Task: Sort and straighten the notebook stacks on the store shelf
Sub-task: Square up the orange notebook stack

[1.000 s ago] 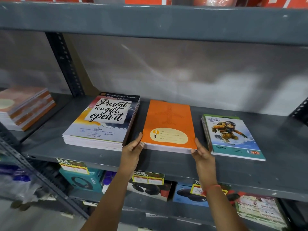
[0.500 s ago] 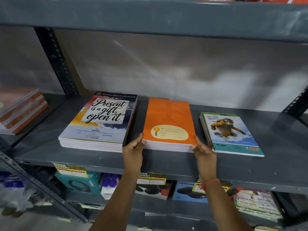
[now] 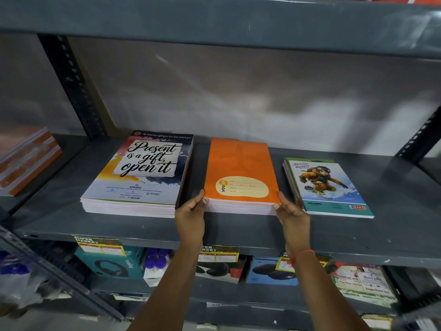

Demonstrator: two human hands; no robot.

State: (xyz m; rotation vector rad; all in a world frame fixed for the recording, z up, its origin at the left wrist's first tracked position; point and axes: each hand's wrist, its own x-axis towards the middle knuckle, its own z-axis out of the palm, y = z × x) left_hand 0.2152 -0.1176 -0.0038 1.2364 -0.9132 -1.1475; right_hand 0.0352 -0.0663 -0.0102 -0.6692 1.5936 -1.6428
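Note:
Three notebook stacks lie on the grey metal shelf (image 3: 238, 231). The orange stack (image 3: 239, 168) is in the middle. My left hand (image 3: 191, 217) grips its near left corner, thumb on the cover. My right hand (image 3: 292, 215) holds its near right corner the same way. To the left lies a larger stack with a "Present is a gift, open it" cover (image 3: 143, 173). On the right sits a smaller, slightly fanned stack with a cartoon adventurer cover (image 3: 328, 187).
Another orange and white notebook stack (image 3: 26, 161) sits on the neighbouring shelf at far left. A slotted upright post (image 3: 74, 87) stands behind the left stack. The lower shelf holds boxed goods (image 3: 112, 263) with price tags. An upper shelf (image 3: 214, 20) hangs overhead.
The orange stack has been pushed a little further back on the shelf between both hands, and its edges look squarer. The view has shifted slightly.

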